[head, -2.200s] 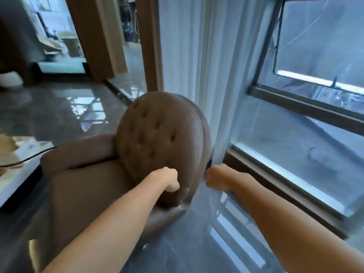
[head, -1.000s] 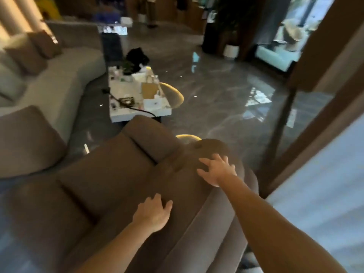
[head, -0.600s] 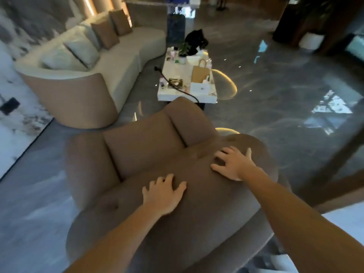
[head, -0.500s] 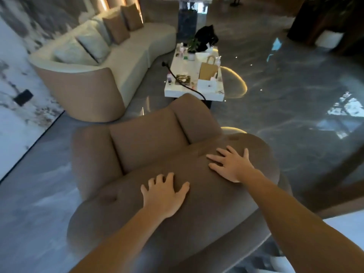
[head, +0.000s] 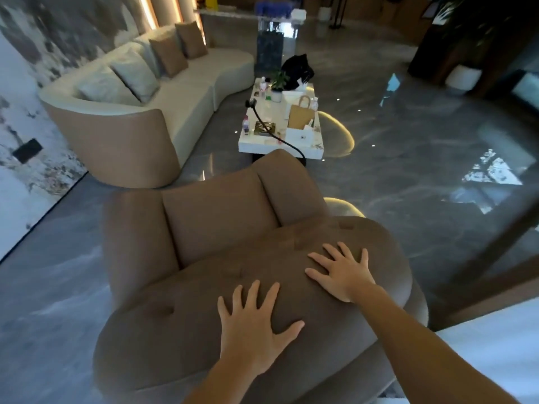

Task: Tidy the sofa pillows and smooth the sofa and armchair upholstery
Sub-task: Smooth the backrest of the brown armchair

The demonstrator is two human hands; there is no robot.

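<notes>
A brown tufted armchair (head: 221, 217) stands right in front of me, seen from behind and above. My left hand (head: 253, 330) lies flat with spread fingers on the top of its padded backrest (head: 163, 325). My right hand (head: 344, 275) rests flat, fingers apart, further right on the same backrest. Neither hand holds anything. A curved cream sofa (head: 186, 103) with a tan back stands at the far left. On it lean two pale pillows (head: 134, 74) and two brown pillows (head: 169, 55).
A white coffee table (head: 312, 147) beyond the armchair carries a paper bag (head: 300, 113), a small plant, bottles and a black cable. The floor is glossy grey stone. A white curtain (head: 495, 354) hangs at my lower right, next to a dark wooden post.
I have turned from the window side to stand behind the armchair. My fists opened and both palms now lie flat on the backrest, fingers spread wider than half a second ago.
</notes>
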